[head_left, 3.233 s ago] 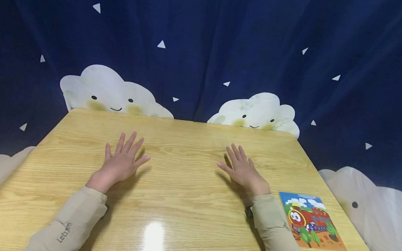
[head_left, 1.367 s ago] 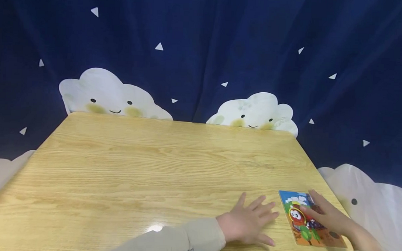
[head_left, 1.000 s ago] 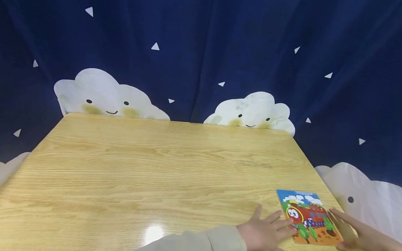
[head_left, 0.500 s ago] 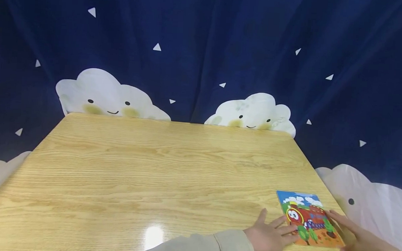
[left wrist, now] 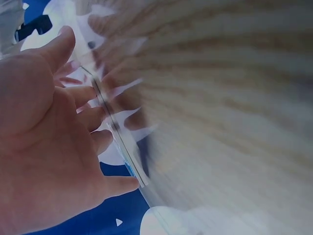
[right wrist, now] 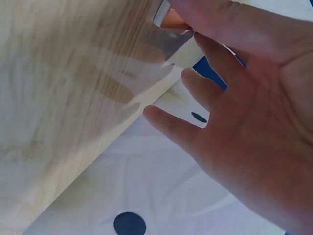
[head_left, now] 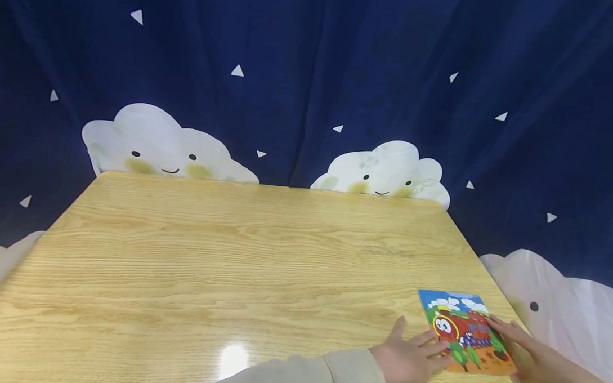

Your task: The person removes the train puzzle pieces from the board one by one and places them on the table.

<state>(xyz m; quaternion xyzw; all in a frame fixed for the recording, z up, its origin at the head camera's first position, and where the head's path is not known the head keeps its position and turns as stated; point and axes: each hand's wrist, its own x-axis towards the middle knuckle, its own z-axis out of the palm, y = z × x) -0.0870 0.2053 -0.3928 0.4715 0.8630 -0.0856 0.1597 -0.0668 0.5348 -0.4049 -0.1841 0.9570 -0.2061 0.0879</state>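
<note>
A thin square picture board [head_left: 476,332] with a red cartoon train lies near the table's right edge in the head view. My left hand [head_left: 407,361] is at its left side, fingers spread and fairly straight, the tips right at the board's edge. In the left wrist view those fingers [left wrist: 100,117] line up along the thin side of the board. From the right, my right hand [head_left: 539,357] touches the opposite side, index finger at the upper part and thumb by the lower corner. The right wrist view shows its other fingers [right wrist: 168,122] extended, past a corner of the board [right wrist: 171,19].
The wooden table [head_left: 233,256] stretches away to the left and back. Behind it hangs a dark blue curtain [head_left: 290,72] with white triangles and smiling clouds. The table's right edge runs close beside the right hand.
Both hands came from mid-table to the board at the right, the right one passing over it first. Over the last half second the board and right hand shifted slightly left.
</note>
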